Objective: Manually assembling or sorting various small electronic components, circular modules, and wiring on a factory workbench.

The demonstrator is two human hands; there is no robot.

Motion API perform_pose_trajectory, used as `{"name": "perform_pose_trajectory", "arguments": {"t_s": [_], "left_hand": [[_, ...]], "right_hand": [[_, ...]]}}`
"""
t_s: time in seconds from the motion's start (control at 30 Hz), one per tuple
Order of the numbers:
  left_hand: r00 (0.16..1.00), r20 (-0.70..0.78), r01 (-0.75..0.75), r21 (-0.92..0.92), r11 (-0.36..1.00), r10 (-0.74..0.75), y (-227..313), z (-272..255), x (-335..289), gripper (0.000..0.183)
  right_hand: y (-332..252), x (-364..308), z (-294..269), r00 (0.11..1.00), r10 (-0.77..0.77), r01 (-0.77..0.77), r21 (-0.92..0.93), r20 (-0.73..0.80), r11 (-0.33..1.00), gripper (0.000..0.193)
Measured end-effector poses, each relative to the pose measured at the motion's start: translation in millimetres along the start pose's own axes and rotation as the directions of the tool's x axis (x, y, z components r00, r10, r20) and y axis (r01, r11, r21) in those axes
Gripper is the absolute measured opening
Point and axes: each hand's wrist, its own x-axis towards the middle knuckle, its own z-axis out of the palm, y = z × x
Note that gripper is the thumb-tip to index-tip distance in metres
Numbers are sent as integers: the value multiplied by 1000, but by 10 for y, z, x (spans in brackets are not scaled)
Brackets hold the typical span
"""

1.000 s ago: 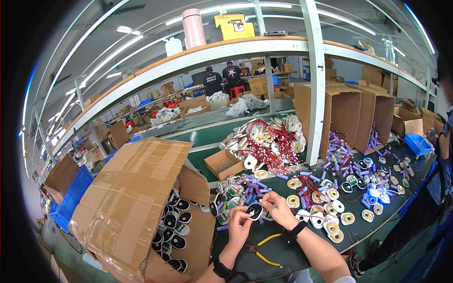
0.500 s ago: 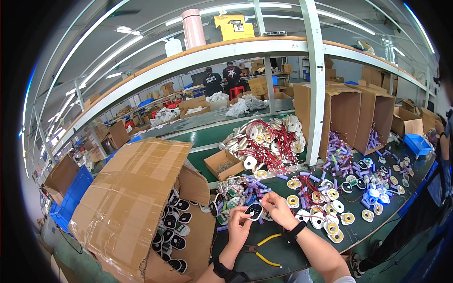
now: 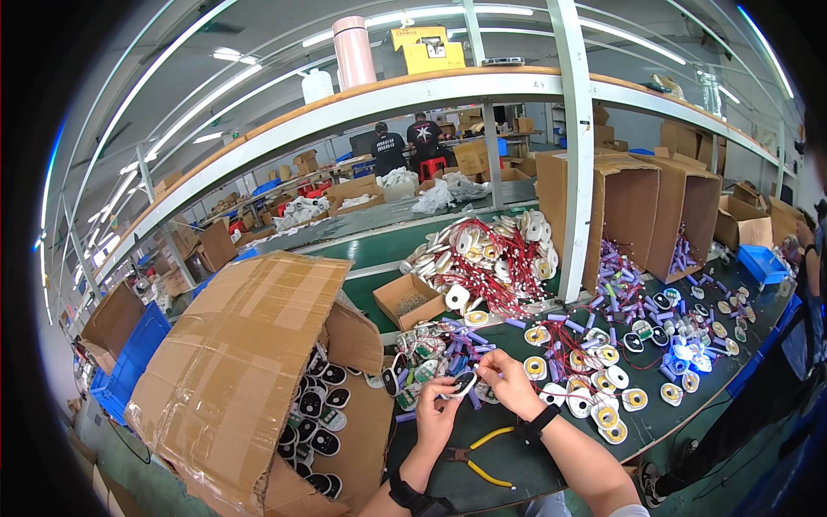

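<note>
Head view: both hands meet just below the middle of the frame over the dark green worktop (image 3: 508,470). The left hand (image 3: 438,415) and right hand (image 3: 510,385) each pinch one end of a small black oval part (image 3: 463,383), fingers pressed onto it, so each grip is closed on that piece and holds it just above the worktop. Yellow-handled pliers (image 3: 479,455) lie untouched below the hands, between the forearms.

As far as the frame shows, the work looks only partly through. At lower left, a large tipped cardboard box (image 3: 233,370) still spills many black oval parts (image 3: 319,414). To the right of the hands lie round white pieces with yellow centres (image 3: 603,405), some joined by red wires, and near them a scatter of purple cylinders (image 3: 616,284); whether these are finished or waiting I cannot tell.

Packages: a small open brown carton (image 3: 409,299) sits above the hands. A heap of white discs tangled in red wire (image 3: 495,258) lies in the upper middle. Two tall open cardboard boxes (image 3: 655,207) stand at upper right, a blue bin (image 3: 762,263) at far right. On the overhead shelf (image 3: 413,86) stand a pink cylinder (image 3: 355,52) and a yellow box (image 3: 431,50).
</note>
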Motion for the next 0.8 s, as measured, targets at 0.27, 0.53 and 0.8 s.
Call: {"name": "perform_pose_trajectory", "arguments": {"t_s": [0.27, 0.53, 0.8], "left_hand": [[960, 104, 280, -360, 890, -260, -44, 2, -5, 15], [947, 124, 322, -337, 885, -297, -53, -7, -3, 22], [923, 232, 374, -366, 852, -306, -81, -9, -24, 23]], "right_hand": [[-267, -112, 93, 845, -519, 507, -500, 127, 703, 9], [-226, -138, 147, 787, -592, 508, -729, 176, 458, 12], [-260, -159, 164, 770, -619, 503, -746, 156, 437, 11]]}}
